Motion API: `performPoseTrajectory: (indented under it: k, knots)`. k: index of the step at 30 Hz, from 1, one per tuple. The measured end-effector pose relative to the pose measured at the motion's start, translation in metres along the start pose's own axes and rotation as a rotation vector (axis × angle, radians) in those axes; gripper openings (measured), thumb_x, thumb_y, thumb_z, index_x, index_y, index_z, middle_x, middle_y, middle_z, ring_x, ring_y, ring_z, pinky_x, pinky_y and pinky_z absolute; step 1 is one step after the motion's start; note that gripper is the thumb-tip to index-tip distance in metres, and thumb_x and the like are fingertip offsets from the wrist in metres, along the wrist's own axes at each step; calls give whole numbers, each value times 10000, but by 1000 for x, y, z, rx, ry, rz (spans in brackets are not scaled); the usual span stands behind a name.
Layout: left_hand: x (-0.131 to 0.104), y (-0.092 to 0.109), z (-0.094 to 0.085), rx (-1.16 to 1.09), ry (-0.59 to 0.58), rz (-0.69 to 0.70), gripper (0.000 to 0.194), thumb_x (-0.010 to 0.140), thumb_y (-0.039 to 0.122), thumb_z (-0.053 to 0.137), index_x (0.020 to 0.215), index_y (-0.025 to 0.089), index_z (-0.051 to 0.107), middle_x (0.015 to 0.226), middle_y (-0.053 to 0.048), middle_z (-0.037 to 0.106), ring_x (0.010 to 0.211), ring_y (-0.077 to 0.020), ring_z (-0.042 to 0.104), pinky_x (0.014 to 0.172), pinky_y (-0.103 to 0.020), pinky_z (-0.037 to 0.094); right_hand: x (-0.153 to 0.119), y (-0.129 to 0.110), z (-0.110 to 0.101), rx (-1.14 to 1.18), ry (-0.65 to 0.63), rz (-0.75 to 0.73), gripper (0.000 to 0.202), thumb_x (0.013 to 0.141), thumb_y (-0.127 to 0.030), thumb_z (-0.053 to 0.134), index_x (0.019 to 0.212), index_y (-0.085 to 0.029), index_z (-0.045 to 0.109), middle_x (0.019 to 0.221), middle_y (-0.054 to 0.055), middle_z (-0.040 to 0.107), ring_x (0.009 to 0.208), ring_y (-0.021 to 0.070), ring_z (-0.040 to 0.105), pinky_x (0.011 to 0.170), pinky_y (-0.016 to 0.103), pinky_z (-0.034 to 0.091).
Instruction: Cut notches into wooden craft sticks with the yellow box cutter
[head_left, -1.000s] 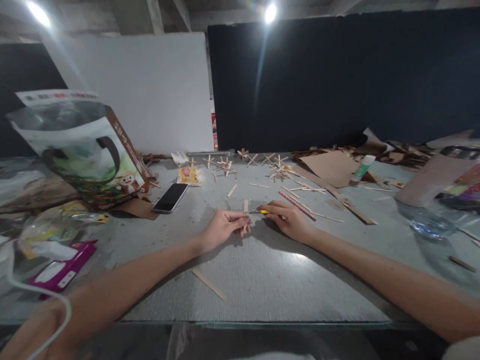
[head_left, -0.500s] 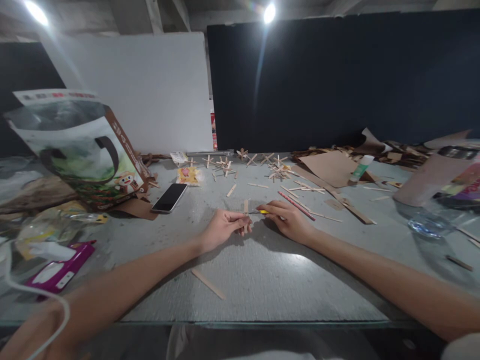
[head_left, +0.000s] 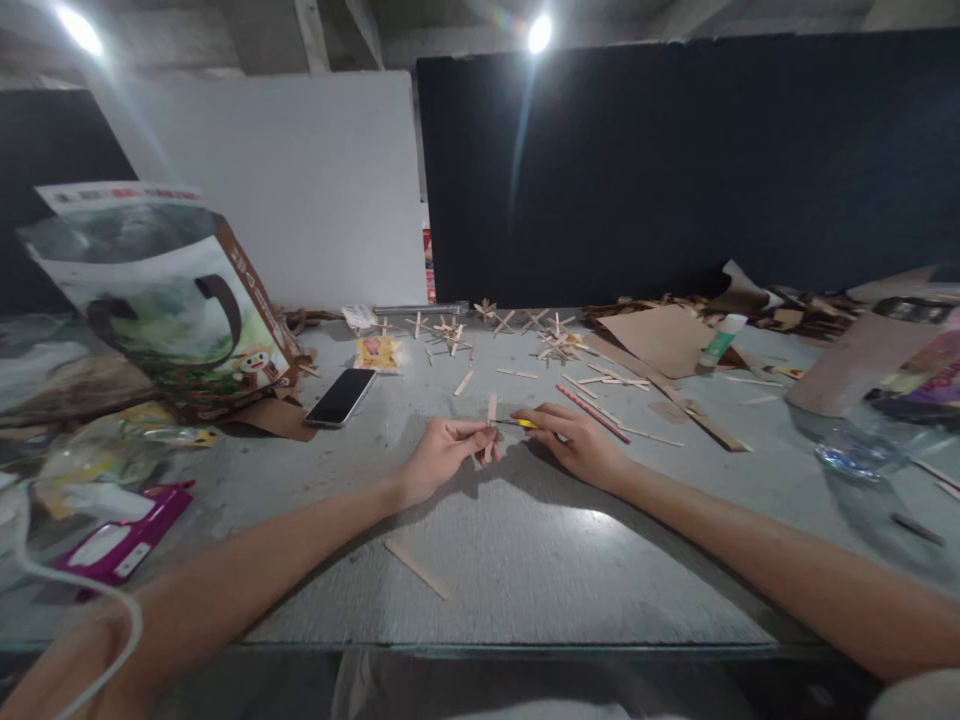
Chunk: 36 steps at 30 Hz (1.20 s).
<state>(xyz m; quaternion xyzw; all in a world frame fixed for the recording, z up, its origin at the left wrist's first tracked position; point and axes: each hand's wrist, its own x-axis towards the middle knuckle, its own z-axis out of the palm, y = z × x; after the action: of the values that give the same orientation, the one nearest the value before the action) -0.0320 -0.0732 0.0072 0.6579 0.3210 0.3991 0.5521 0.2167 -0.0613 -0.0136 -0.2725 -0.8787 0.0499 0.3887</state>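
My left hand (head_left: 448, 455) is closed on a wooden craft stick (head_left: 492, 408), which stands up from between the thumb and fingers. In my right hand (head_left: 574, 440) is a small yellow-handled craft knife (head_left: 527, 424), pinched with its thin blade pointing left. The blade's tip meets the stick or lies very close to it; contact is too small to tell. Both hands are low over the grey table (head_left: 525, 580). A loose craft stick (head_left: 417, 568) lies nearer the table's front edge.
Beyond the hands lie crossed craft sticks (head_left: 559, 340) and a red striped pencil (head_left: 592, 412). A phone (head_left: 340, 397) and a large printed bag (head_left: 172, 320) are at left. To the right are brown cardboard (head_left: 652, 335), a glue stick (head_left: 723, 340) and a bottle (head_left: 862, 350).
The craft stick and the knife have shifted very slightly against each other. Both hands keep their grips, and the whole view has tilted a little.
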Motion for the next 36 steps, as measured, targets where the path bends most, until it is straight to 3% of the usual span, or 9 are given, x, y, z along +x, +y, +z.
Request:
performPoseTrajectory:
  k: [7,13,20,24,29,33,36]
  knots:
    - [0,1,1,8,-7,24,467,820,606,768,747,145,761,716,-47,697,616,-108,533,635,-261,436,0,1,1,-11,12,4,384,1085,-247,455,1418,-233,645,1056,118,727,917,224,707,799,333,592]
    - [2,-4,-1,10,-83,-10,506,790,635,784,738,132,761,711,-55,698,592,-100,520,604,-261,411,-3,3,2,-64,28,-55,367,1084,-247,462,1390,-230,663,1062,134,733,949,248,701,829,378,590]
    - [1,-1,-2,2,-1,30,469,816,605,773,754,141,764,727,-50,701,604,-103,520,614,-261,429,-2,4,2,-16,46,8,350,1085,-233,461,1366,-213,668,1063,124,726,905,226,703,757,331,581]
    - [1,-2,-1,14,-64,-1,476,810,608,777,743,137,763,715,-51,692,597,-101,519,605,-261,424,-2,4,2,-27,29,-32,354,1086,-242,463,1369,-216,674,1059,126,726,933,234,699,801,350,582]
    - [0,0,0,12,32,52,467,812,618,769,769,154,772,729,-46,697,606,-109,524,612,-263,439,-1,2,1,-27,26,19,369,1088,-280,459,1385,-230,674,1071,129,729,929,239,696,800,363,588]
    - [-1,0,3,64,-16,35,479,818,623,762,730,152,768,708,-51,689,585,-105,515,594,-264,428,-1,3,0,-36,25,26,379,1089,-308,450,1385,-242,678,1067,130,728,958,253,694,840,386,589]
    - [-1,-1,4,63,1,35,494,808,644,759,754,153,777,702,-50,689,567,-100,501,578,-263,411,0,5,1,-61,94,125,379,1090,-341,449,1376,-246,680,1038,118,731,958,258,700,851,390,586]
